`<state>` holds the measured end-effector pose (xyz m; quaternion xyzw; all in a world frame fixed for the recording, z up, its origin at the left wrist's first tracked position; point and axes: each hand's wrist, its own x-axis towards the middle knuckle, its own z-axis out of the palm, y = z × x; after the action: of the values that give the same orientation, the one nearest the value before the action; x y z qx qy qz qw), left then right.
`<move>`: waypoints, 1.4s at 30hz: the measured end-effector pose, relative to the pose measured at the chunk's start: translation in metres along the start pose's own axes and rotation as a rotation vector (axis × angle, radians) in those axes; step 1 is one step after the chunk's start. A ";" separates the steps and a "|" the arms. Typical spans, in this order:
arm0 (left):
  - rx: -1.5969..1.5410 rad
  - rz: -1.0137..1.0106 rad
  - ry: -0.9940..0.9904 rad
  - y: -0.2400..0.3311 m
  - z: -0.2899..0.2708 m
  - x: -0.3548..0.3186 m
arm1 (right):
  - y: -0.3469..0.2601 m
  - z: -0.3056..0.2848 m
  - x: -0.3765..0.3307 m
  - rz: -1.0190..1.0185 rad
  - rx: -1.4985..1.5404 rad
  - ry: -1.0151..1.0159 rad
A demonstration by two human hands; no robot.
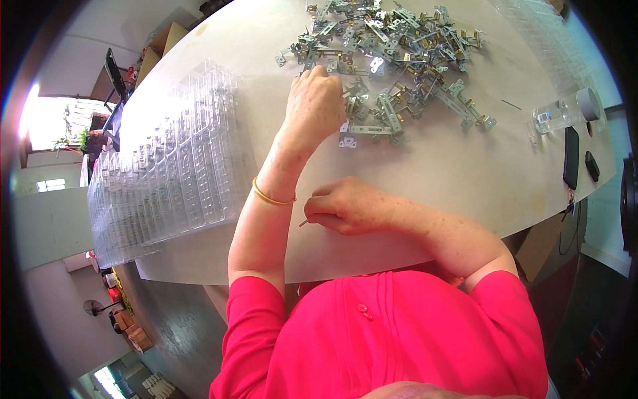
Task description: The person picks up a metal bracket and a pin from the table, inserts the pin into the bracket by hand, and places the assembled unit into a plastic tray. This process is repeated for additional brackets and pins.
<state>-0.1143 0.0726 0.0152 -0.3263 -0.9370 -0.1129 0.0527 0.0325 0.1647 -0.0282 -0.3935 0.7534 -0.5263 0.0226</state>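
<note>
My left hand (315, 103), with a yellow bangle on its wrist, reaches to the near left edge of a heap of metal brackets (392, 40). Its fingers are curled down and closed among the parts; what they grip is hidden beneath the hand. Closer to my body, my right hand (352, 206) is closed just above the table. From its fingers pokes the tip of a thin rod (304, 223), the rest of it covered by the hand. Several silvery brackets with brass-coloured pieces (389, 113) lie to the right of my left hand.
Stacked clear plastic trays (179, 159) stand on the table's left, with small parts in some pockets. At the right lie a clear jar with a grey lid (561, 112), a long black case (571, 157), a small black object (592, 166) and a thin pin (512, 104).
</note>
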 end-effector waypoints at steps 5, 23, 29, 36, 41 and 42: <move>-0.031 0.024 0.090 0.008 -0.005 0.000 | -0.001 -0.001 -0.001 0.011 0.004 -0.010; -1.603 -0.577 0.089 -0.013 -0.021 -0.092 | -0.022 -0.024 0.008 0.251 0.490 0.421; -1.736 -0.571 0.044 -0.007 -0.017 -0.110 | -0.019 -0.034 0.011 0.312 0.497 0.624; -1.590 -0.560 0.029 0.001 -0.011 -0.115 | -0.016 -0.037 0.014 0.416 0.481 0.663; -1.512 -0.539 0.031 0.004 -0.010 -0.116 | -0.015 -0.037 0.014 0.403 0.475 0.650; -1.489 -0.515 0.050 0.004 -0.009 -0.116 | -0.016 -0.038 0.014 0.411 0.462 0.650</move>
<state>-0.0207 0.0037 0.0046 -0.0459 -0.6594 -0.7268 -0.1865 0.0150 0.1831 0.0069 -0.0346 0.6466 -0.7617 -0.0240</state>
